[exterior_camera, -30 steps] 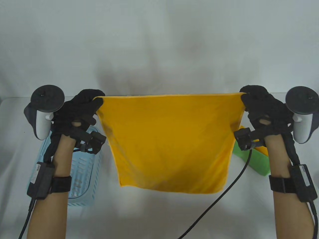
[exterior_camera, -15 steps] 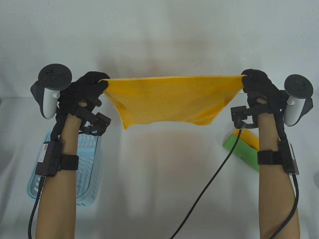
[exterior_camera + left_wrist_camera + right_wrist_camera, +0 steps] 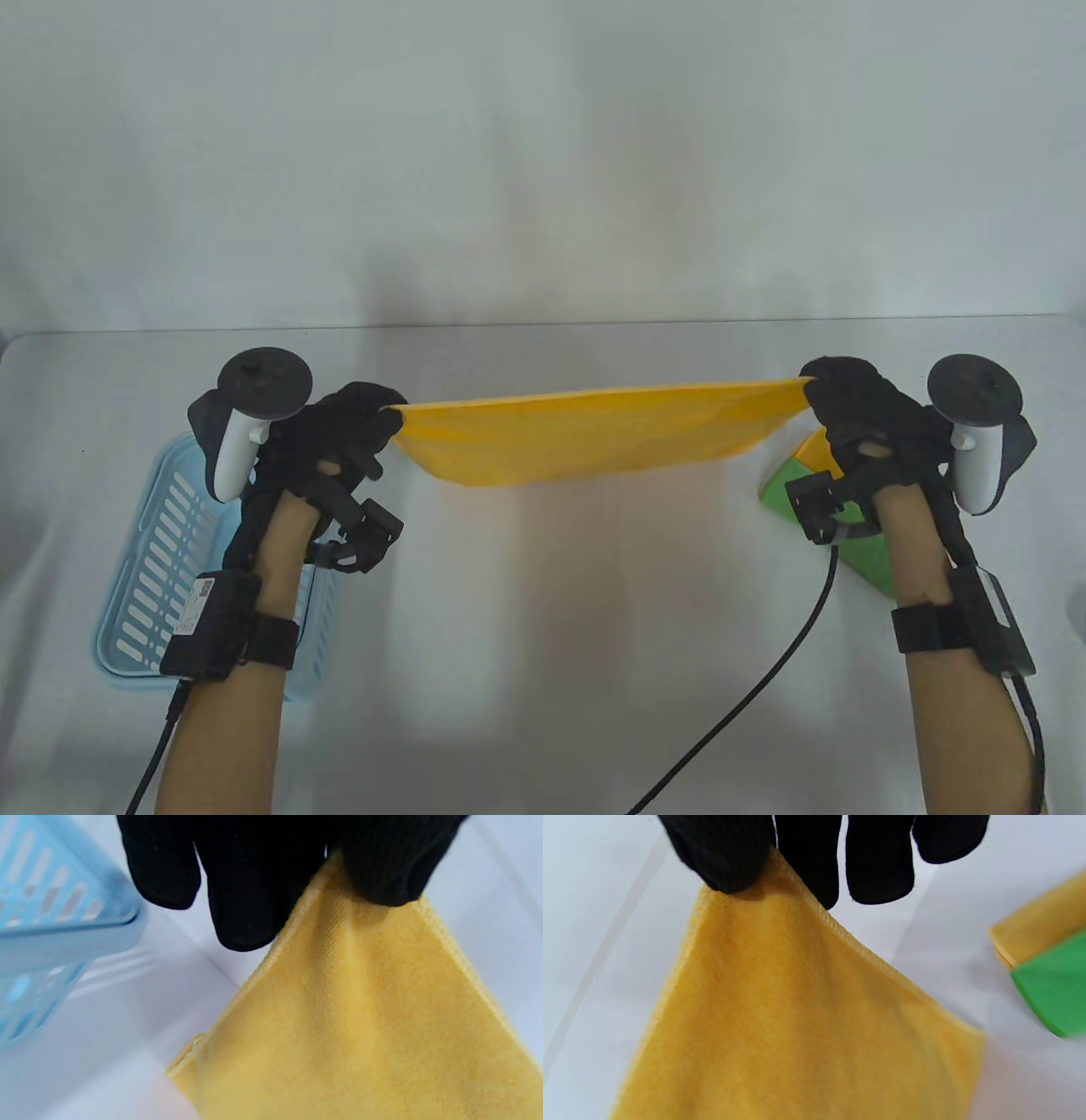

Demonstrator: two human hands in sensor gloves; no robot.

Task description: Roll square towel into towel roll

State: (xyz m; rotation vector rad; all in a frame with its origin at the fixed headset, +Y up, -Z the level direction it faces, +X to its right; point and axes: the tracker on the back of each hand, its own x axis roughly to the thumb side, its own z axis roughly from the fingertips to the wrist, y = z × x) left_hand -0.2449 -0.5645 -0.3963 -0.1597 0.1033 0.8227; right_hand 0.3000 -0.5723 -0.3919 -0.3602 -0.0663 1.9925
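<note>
White tabletop (image 3: 543,594) against a plain pale wall, pretty bare setup. Both gloved hands are up in the middle of it with a yellow square towel (image 3: 585,433) stretched between them.

Left hand (image 3: 339,441) has one top corner, right hand (image 3: 865,424) has the other. From the table view the towel looks like a thin band spanning hand to hand, top edge pulled fairly taut and the rest sagging a bit below it. Can't tell from that angle whether the lower edge touches the tabletop.

Wrist views are clearer on the grip. On the left, the fingers (image 3: 246,891) are curled with the thumb pinching the towel corner, cloth fanning out below. Same deal on the right: thumb pressed onto the corner against the fingers (image 3: 814,857), the other fingertips hanging loose just beside the hem. So both are closed tight on towel corners, not spread.

Other stuff around: a light blue slotted plastic basket (image 3: 144,560) sits on the tabletop under the left forearm, and a folded green cloth (image 3: 848,543) with a yellow cloth (image 3: 814,448) lies near the right wrist. A black cable (image 3: 764,679) trails from the right wrist across the tabletop toward the near edge.
</note>
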